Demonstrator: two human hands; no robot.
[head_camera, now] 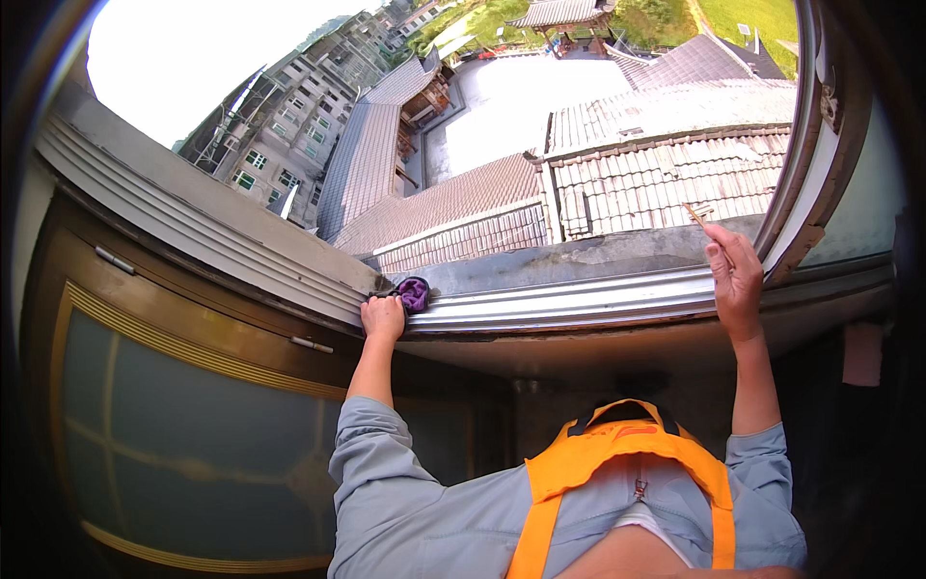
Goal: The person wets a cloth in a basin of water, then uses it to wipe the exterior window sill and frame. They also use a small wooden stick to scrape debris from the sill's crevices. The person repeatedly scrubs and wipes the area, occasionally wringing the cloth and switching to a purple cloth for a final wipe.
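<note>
At the corner of the metal window track (564, 307), my left hand (383, 316) is closed on a bunched purple and black cloth (413, 294). Part of the cloth sticks out to the right of my fingers. My right hand (736, 279) is raised near the right end of the track, pinching a thin brown stick (693, 214) between thumb and fingers. The stick points up and left, over the view of the roofs outside. What kind of stick it is I cannot tell.
A brown door with dark glass panels (195, 434) and metal hinges is at the lower left. The window frame (817, 188) rises on the right, with worn edges. Outside the open window, beyond the concrete ledge (579, 257), lie tiled roofs (665, 174) far below.
</note>
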